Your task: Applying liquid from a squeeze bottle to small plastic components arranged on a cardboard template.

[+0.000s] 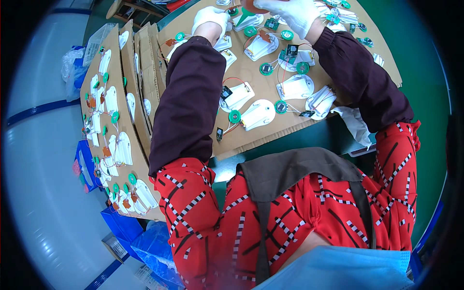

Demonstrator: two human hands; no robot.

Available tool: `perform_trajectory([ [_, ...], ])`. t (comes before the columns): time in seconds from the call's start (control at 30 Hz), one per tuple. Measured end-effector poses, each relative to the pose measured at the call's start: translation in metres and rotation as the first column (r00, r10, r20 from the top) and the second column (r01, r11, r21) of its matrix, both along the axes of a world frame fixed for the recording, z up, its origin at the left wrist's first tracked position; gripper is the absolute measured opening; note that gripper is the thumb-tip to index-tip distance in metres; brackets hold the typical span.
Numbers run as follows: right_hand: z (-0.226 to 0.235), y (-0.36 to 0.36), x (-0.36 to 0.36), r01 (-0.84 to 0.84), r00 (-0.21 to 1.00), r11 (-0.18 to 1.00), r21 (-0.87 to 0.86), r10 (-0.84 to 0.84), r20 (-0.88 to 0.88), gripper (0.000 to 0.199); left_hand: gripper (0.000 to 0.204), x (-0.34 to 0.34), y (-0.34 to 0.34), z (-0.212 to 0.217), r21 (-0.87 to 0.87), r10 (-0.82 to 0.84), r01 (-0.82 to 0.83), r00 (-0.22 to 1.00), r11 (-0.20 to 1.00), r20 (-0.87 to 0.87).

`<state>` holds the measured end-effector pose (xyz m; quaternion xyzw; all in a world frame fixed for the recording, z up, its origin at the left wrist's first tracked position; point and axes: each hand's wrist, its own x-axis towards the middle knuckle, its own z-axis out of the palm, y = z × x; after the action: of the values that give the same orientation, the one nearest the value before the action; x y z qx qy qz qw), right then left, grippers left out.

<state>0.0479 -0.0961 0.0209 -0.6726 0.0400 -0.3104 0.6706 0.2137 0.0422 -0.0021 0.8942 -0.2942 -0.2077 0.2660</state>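
Observation:
My right hand (296, 15), in a white glove, is closed around a brown, rounded object (253, 6) at the far edge of the view. A green tapered piece (247, 19) shows just below it, over a white plastic housing; whether the two are joined I cannot tell. To the left, my gloved left hand (211, 18) is curled, its fingertips hidden, beside the white housings. Nearer to me on the cardboard sheet (193, 145) lie several white housings (258, 114) wired to round green speakers (235, 116) and small dark circuit boards (291, 51).
More cardboard sheets (144, 67) stand layered at left, the outermost carrying similar wired housings (124, 147). A crumpled white cloth or paper (355, 126) hangs at the near right edge. Blue bins (118, 224) and clear plastic bags (72, 67) are at lower and upper left.

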Motion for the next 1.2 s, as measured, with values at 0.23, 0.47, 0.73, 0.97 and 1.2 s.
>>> perform_trajectory([
  [0.23,-0.001,-0.003,0.013,0.044,0.998,0.999,0.004,-0.044,-0.034,0.057,0.024,-0.002,0.004,0.001,-0.098,0.049,-0.063,0.989,0.993,-0.14],
  [0.47,0.002,0.006,0.013,0.268,0.957,0.947,-0.176,-0.283,-0.067,0.061,0.027,-0.008,0.007,0.006,-0.093,0.036,-0.051,0.987,0.994,-0.157],
  [0.73,0.001,0.012,0.003,-0.132,0.991,0.986,-0.101,0.132,-0.003,0.058,0.025,-0.002,0.004,-0.003,-0.076,0.038,-0.049,0.99,0.996,-0.138],
  [0.97,0.014,0.02,-0.01,-0.113,0.993,0.978,-0.175,0.109,-0.037,0.055,0.024,0.006,0.01,-0.002,-0.041,0.028,-0.032,0.994,0.999,-0.106],
  [1.2,0.006,0.017,-0.011,-0.097,0.995,0.993,-0.067,0.096,-0.015,0.054,0.03,-0.003,0.016,0.002,-0.115,0.076,-0.086,0.993,0.99,-0.092],
])
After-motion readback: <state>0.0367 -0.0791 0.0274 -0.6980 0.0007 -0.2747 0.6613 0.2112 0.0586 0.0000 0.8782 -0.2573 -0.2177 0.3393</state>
